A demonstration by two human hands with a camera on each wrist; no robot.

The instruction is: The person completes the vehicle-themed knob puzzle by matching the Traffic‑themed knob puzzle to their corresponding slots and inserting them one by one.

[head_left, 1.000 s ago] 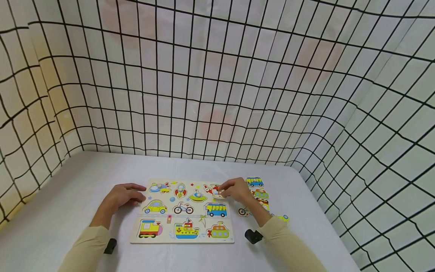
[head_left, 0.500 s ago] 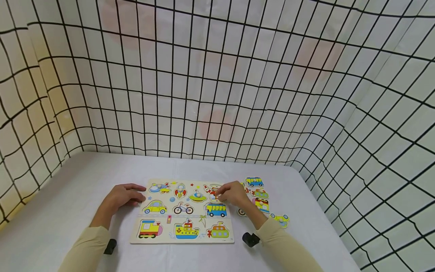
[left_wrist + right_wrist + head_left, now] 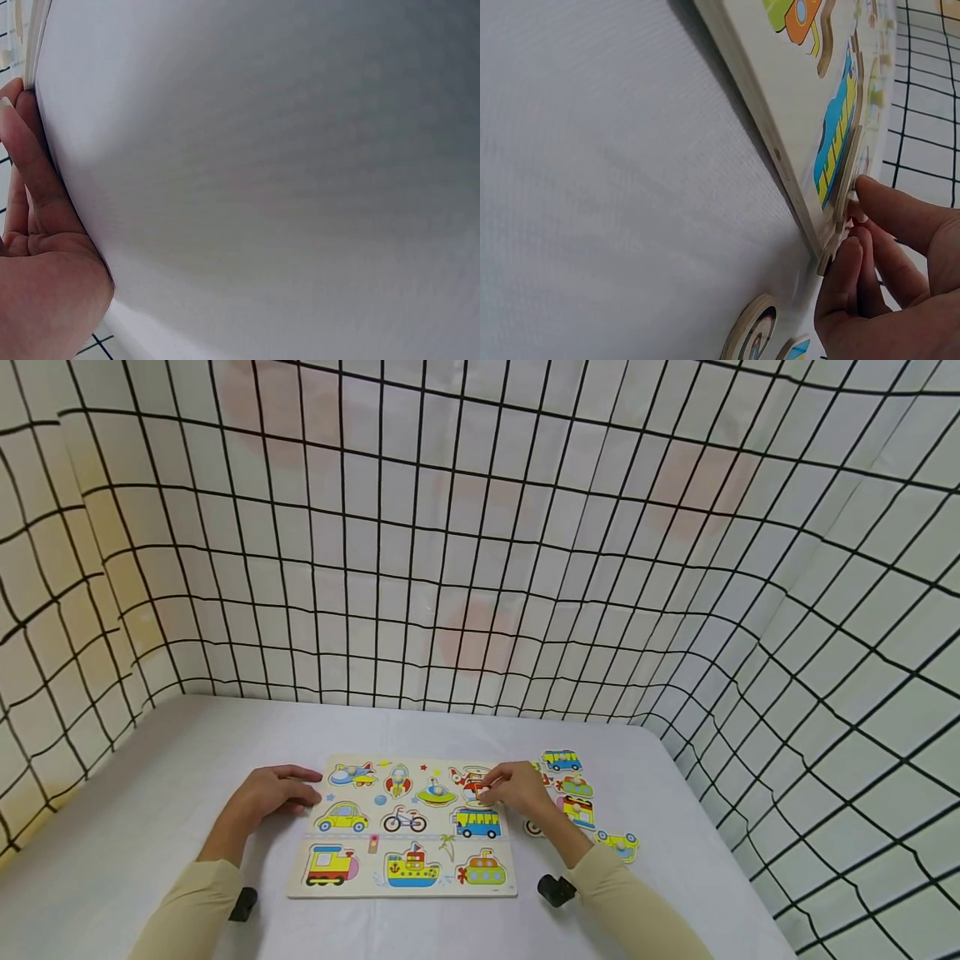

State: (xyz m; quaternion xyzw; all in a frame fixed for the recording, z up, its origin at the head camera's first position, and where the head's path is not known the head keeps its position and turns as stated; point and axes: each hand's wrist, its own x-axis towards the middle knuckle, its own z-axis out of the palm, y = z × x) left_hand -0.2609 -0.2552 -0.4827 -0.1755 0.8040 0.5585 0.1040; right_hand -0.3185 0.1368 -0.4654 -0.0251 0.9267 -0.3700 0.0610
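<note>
On the white table lies a wooden puzzle board [image 3: 405, 893] printed with vehicles. My right hand [image 3: 517, 789] is at its upper right corner, pinching a helicopter piece [image 3: 471, 785] over the helicopter picture. In the right wrist view the thumb and fingers hold this thin piece [image 3: 847, 180] beside the blue and yellow bus picture [image 3: 834, 131]; it looks raised above the board. Fingers cover part of it. My left hand [image 3: 272, 789] rests at the board's left edge, fingers loosely extended. In the left wrist view that hand [image 3: 45, 202] lies along the tabletop, touching the board's edge.
Right of the board lie several loose pieces: a bus [image 3: 561, 761], a submarine [image 3: 576, 787], a train [image 3: 577, 811] and an upside-down car [image 3: 618, 845]. A bicycle piece [image 3: 533, 828] is partly behind my right wrist. Black-gridded white walls [image 3: 420, 610] surround the table.
My right hand has shifted slightly left and down with the helicopter piece, then stayed almost still. More of the loose pieces show behind it. The left hand has not moved.
</note>
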